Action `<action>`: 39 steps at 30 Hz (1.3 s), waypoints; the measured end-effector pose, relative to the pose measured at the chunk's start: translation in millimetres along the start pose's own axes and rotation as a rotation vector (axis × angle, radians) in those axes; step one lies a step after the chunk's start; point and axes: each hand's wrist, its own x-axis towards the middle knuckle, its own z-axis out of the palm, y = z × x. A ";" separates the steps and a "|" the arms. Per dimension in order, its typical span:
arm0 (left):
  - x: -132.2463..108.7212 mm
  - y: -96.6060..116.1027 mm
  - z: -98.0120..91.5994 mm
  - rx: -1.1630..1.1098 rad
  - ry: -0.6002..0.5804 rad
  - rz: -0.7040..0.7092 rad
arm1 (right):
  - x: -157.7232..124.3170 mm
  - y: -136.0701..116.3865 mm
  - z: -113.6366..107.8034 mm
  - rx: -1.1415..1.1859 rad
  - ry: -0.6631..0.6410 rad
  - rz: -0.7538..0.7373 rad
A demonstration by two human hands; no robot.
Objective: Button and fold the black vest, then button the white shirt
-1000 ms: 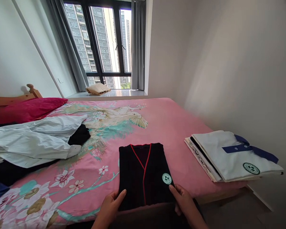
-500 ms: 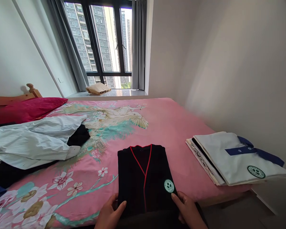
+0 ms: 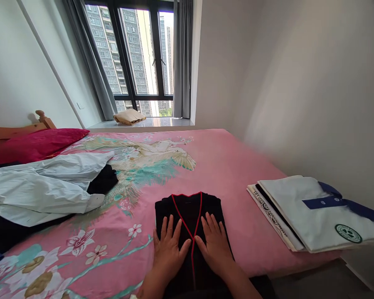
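A folded black V-neck top with red trim (image 3: 187, 207) lies on the pink floral bedsheet (image 3: 218, 160) at the near edge of the bed. My left hand (image 3: 168, 249) rests flat on its left half, fingers spread. On the right half, my right hand (image 3: 214, 245) lies palm down, its fingers apart as well. Both thumbs point inward toward the red neckline. The round green-and-white badge on the top is covered by my right hand.
To the right sits a stack of folded clothes, a white polo shirt (image 3: 318, 220) with navy collar uppermost. On the left lie a loose white shirt (image 3: 43, 187), dark garments (image 3: 103, 179) and a red pillow (image 3: 46, 143). A beige folded cloth (image 3: 129, 116) is on the windowsill.
My hands have left the lower side edges of the black top and moved up and inward onto its front, now flat. The badge has become hidden.
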 end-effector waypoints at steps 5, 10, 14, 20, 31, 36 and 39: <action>2.4 -20.7 11.0 -0.167 0.100 -0.025 | -1.8 15.3 9.2 0.088 0.071 -0.003; 40.8 -55.6 -10.2 -0.533 0.248 -0.346 | 37.7 45.9 -9.6 0.320 0.380 0.194; 70.4 -74.7 -24.9 -0.752 0.084 -0.437 | 75.1 75.9 -15.9 0.559 0.174 0.435; 83.9 -72.2 -21.1 -0.862 0.103 -0.436 | 92.1 82.3 -14.3 0.591 0.141 0.391; 86.4 -58.2 -23.6 -0.499 0.344 -0.255 | 83.9 50.0 -29.0 0.297 0.393 0.154; 69.3 -34.8 -6.1 -0.104 0.017 0.004 | 74.4 14.9 -11.8 0.081 0.069 0.030; 69.3 -34.0 1.9 -0.096 -0.079 -0.046 | 75.8 13.9 0.0 0.083 -0.026 0.052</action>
